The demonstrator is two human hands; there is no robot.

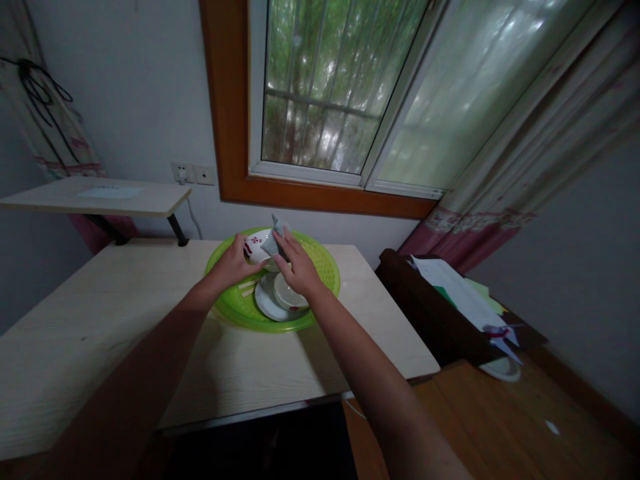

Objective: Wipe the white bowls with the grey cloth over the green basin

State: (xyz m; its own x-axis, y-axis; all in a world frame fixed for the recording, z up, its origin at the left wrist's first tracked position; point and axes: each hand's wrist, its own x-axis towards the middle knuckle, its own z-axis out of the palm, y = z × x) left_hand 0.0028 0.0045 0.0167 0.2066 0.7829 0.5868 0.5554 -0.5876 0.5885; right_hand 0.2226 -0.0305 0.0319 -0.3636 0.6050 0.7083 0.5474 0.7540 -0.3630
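Over a round green plastic basket point(327, 267), my left hand point(234, 265) is closed on the rim of a white bowl point(256, 247) with a red pattern, which is tilted. My right hand point(299, 265) presses a light grey cloth point(274, 240) against the bowl, fingers laid along it. Below my hands, a second white bowl point(287, 293) sits on a white plate point(267, 303) inside the basket. Beside the plate lie pale sticks that look like chopsticks point(247, 287). My right hand partly hides the second bowl.
The basket stands on a pale wooden table point(135, 313) against the wall. At the left rear is a small raised shelf point(100, 193) on dark legs. To the right of the table, papers point(455, 287) lie on a dark brown piece of furniture point(430, 307). A window point(325, 100) is behind.
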